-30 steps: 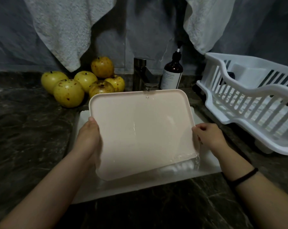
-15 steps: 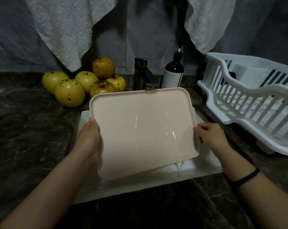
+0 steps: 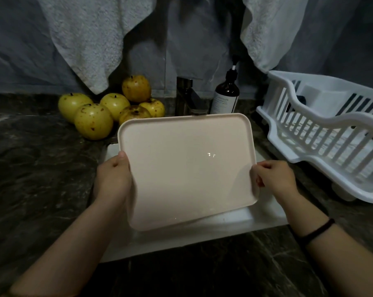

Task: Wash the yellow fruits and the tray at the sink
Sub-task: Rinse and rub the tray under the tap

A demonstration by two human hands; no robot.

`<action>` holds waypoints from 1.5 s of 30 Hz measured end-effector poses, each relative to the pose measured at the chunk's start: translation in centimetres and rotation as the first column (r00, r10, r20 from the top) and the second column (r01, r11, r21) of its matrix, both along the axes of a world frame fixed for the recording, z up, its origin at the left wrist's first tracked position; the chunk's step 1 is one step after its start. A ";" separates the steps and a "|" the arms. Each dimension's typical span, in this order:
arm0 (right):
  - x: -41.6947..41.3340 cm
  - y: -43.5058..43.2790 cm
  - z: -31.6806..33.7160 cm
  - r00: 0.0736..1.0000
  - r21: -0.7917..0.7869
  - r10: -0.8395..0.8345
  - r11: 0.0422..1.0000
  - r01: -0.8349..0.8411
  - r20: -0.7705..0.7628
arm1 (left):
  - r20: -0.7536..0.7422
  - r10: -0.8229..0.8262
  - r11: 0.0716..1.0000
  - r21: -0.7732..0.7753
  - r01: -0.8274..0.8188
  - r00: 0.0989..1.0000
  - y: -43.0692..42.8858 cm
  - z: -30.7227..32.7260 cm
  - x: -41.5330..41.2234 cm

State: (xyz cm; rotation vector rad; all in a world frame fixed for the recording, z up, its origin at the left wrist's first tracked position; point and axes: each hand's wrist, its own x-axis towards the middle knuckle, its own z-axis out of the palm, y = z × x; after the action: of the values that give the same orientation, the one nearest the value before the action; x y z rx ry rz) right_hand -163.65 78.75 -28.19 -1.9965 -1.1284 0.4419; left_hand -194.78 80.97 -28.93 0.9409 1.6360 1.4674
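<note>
Pale pink rectangular plastic tray (image 3: 187, 168) held tilted over the white sink (image 3: 267, 219), left hand (image 3: 112, 179) and right hand (image 3: 273, 179) curled round its side edges. The water that sheeted off its near right corner a second earlier had drained away, so the rinse looked complete. The spotted yellow fruits (image 3: 93, 121) waited on the dark table, far left.

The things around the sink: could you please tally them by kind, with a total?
Yellow fruits: 6
Tray: 1
Towels: 2
Soap bottle: 1
Faucet: 1
Drying rack: 1
Total: 12 (the rack's contents are unclear and not counted)
</note>
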 end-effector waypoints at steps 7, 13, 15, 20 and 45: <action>0.0 0.1 0.1 0.996 -0.022 -0.011 1.000 0.009 -0.093 | -0.003 0.042 0.998 -0.036 -0.042 0.999 -0.1 0.2 0.0; 0.3 0.3 0.1 0.991 -0.062 -0.029 0.998 0.021 -0.129 | -0.075 -0.023 0.999 -0.024 0.022 0.997 -0.1 0.1 -0.2; 0.3 0.3 0.1 0.991 -0.057 -0.020 0.998 0.012 -0.131 | -0.092 -0.009 0.999 -0.049 0.004 0.996 -0.2 0.3 -0.2; 0.2 0.3 0.1 0.955 0.083 0.027 0.997 -0.003 -0.294 | 0.000 0.072 0.995 -0.063 -0.072 0.997 -0.1 1.0 -0.1; 0.9 0.6 0.4 0.781 -0.052 0.041 0.994 -0.093 -0.623 | 0.304 -0.305 0.937 -0.074 0.341 0.903 -1.3 2.4 0.5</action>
State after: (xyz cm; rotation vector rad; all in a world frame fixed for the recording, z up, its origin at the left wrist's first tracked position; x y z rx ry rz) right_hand -162.77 79.38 -27.82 -1.6696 -0.7589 1.1096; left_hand -194.33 79.64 -26.55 0.8364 1.2720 1.1949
